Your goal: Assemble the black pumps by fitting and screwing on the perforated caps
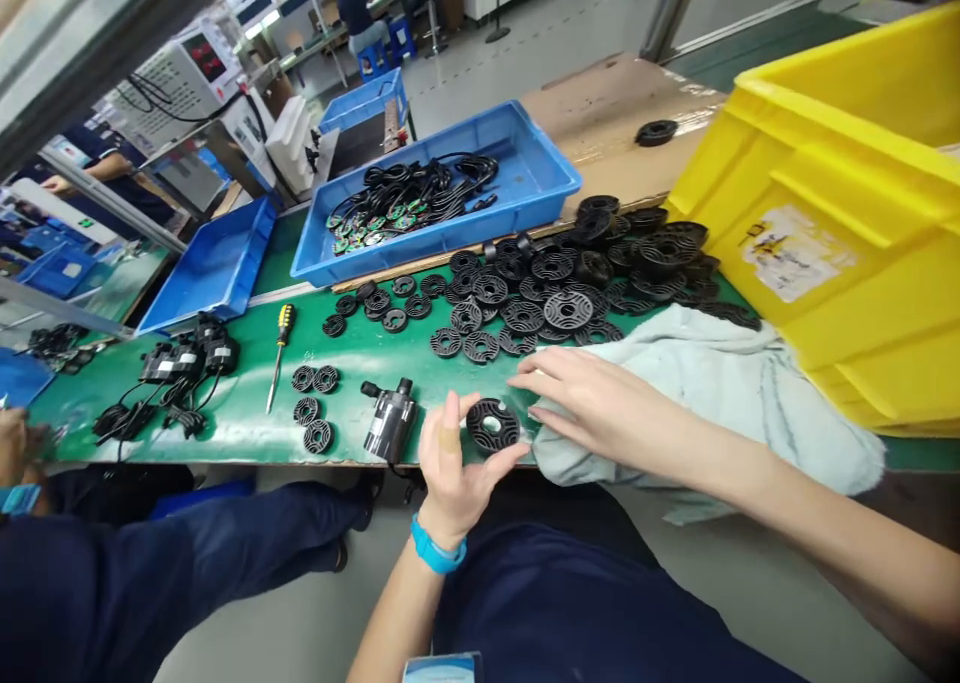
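Observation:
My left hand (452,468), with a blue wristband, pinches a round black slotted disc (492,425) at the near edge of the green mat (247,428). My right hand (592,398) lies flat, fingers stretched out, on a pale grey cloth (720,383) just right of the disc. A small silver and black pump (390,420) lies left of my left hand. A heap of black slotted discs (570,283) spreads behind the cloth.
A yellow crate (847,213) stands at right. Blue trays sit behind, one (525,178) holding black cables. A yellow-handled screwdriver (279,353), a few loose discs (311,408) and wired pumps (180,363) lie left. Another person's sleeve and hand (15,453) are at far left.

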Motion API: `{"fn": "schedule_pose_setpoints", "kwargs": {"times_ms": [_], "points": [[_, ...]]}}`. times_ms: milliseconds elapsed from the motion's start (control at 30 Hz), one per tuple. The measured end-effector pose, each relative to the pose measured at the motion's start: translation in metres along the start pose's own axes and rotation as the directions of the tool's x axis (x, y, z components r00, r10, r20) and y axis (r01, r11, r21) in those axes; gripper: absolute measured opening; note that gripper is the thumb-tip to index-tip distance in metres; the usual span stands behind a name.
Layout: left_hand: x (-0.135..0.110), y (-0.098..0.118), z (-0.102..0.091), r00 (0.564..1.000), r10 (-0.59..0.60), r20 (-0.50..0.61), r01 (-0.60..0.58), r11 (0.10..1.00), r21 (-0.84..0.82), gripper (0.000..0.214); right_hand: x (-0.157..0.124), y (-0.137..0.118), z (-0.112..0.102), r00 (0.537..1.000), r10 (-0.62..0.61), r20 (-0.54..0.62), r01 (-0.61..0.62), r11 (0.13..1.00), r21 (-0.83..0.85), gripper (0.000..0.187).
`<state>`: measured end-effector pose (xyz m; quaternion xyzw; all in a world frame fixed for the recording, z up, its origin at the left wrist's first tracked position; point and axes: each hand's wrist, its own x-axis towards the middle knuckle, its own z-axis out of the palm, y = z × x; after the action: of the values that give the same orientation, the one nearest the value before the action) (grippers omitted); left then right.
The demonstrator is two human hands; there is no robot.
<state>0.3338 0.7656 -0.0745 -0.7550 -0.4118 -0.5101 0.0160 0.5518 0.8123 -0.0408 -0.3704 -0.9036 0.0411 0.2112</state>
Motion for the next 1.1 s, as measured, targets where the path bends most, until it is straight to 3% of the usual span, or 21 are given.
{"fn": "schedule_pose_setpoints", "kwargs": {"times_ms": [100, 167, 267, 367, 467, 533, 600, 633, 700, 767, 867, 967, 1100], "points": [[-0.005, 0.009, -0.029, 0.988, -0.069, -0.137, 0.064, 0.997, -0.038, 0.091, 0.034, -0.017, 0.0, 0.991, -0.135, 0.014, 0.134, 0.99, 0.048, 0.031], [-0.006, 0.014, -0.054, 0.926, -0.214, -0.31, 0.174, 0.973, -0.153, 0.082, 0.058, -0.032, -0.002, 0.977, -0.212, 0.024, 0.21, 0.975, 0.074, 0.037], [-0.008, 0.016, -0.093, 0.714, -0.477, -0.513, 0.328, 0.875, -0.357, 0.064, 0.081, -0.051, -0.016, 0.957, -0.281, 0.078, 0.276, 0.959, 0.072, 0.038], [-0.018, 0.011, -0.123, 0.506, -0.668, -0.546, 0.433, 0.744, -0.509, 0.055, 0.072, -0.052, -0.032, 0.986, -0.134, 0.099, 0.142, 0.987, -0.08, 0.034], [-0.04, 0.005, -0.135, 0.397, -0.744, -0.537, 0.47, 0.667, -0.578, 0.052, 0.029, -0.036, -0.028, 0.996, 0.062, 0.061, -0.048, 0.977, -0.207, 0.041], [-0.054, 0.003, -0.135, 0.378, -0.759, -0.529, 0.482, 0.65, -0.588, 0.053, -0.006, -0.023, -0.01, 0.993, 0.111, 0.029, -0.106, 0.985, -0.136, 0.036], [-0.062, 0.003, -0.13, 0.382, -0.77, -0.512, 0.493, 0.638, -0.591, 0.055, -0.035, -0.015, 0.015, 0.987, 0.162, -0.018, -0.16, 0.984, 0.072, 0.032], [-0.064, 0.004, -0.127, 0.387, -0.775, -0.5, 0.499, 0.632, -0.593, 0.055, -0.044, -0.015, 0.026, 0.97, 0.22, -0.107, -0.199, 0.964, 0.176, 0.029], [-0.062, 0.005, -0.122, 0.398, -0.79, -0.466, 0.511, 0.613, -0.602, 0.056, -0.051, -0.018, 0.045, 0.916, 0.304, -0.263, -0.211, 0.921, 0.329, 0.021], [-0.058, 0.006, -0.117, 0.41, -0.803, -0.434, 0.52, 0.596, -0.612, 0.058, -0.044, -0.025, 0.056, 0.903, 0.305, -0.302, -0.172, 0.901, 0.397, 0.017], [-0.053, 0.008, -0.113, 0.435, -0.797, -0.419, 0.525, 0.603, -0.601, 0.061, -0.016, -0.026, 0.062, 0.954, 0.242, -0.179, -0.159, 0.91, 0.382, 0.017], [-0.053, 0.012, -0.109, 0.457, -0.782, -0.425, 0.512, 0.622, -0.593, 0.059, 0.006, -0.015, 0.064, 0.956, 0.282, -0.084, -0.249, 0.928, 0.278, 0.018], [-0.058, 0.015, -0.106, 0.463, -0.783, -0.416, 0.491, 0.617, -0.615, 0.057, -0.013, -0.011, 0.062, 0.937, 0.339, -0.091, -0.326, 0.937, 0.127, 0.024]]}}
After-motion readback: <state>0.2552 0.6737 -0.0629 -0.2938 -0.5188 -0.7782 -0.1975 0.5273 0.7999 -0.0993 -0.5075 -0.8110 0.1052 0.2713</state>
